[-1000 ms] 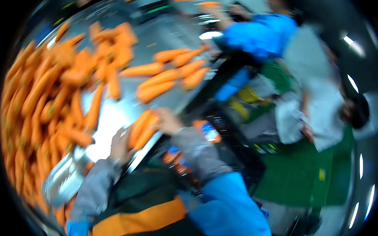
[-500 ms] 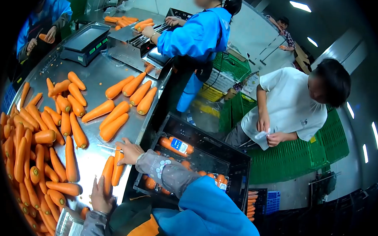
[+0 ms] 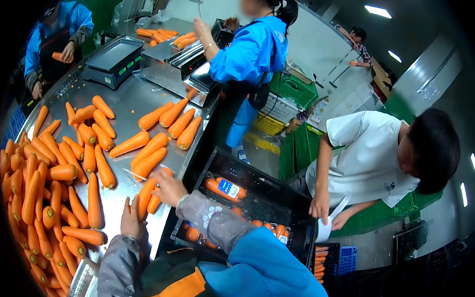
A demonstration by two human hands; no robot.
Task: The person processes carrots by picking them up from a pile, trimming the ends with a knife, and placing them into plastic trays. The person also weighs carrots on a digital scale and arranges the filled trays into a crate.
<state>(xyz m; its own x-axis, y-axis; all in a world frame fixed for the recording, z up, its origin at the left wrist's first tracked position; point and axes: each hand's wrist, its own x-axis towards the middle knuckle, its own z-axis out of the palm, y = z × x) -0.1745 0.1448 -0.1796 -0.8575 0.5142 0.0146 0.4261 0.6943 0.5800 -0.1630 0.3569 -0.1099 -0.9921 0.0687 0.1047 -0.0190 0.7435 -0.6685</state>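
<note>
On the metal table, near its front edge, my left hand holds a carrot against its fingers and thumb. My right hand reaches in from the right with bent fingers around a thin light-coloured tool, which points left. A second carrot lies under the right hand, beside the first. Just beyond are several loose carrots. What the right fingertips touch on the carrots is partly hidden.
A large carrot pile covers the left. A black crate with packed carrots stands right of the table. A scale sits farther back. Co-workers in blue stand behind; a person in white holds white material at right.
The carrot at my left hand has been raised and tilted. My right hand has shifted slightly right. The person in white has moved nearer the crate; the co-worker behind has raised a hand.
</note>
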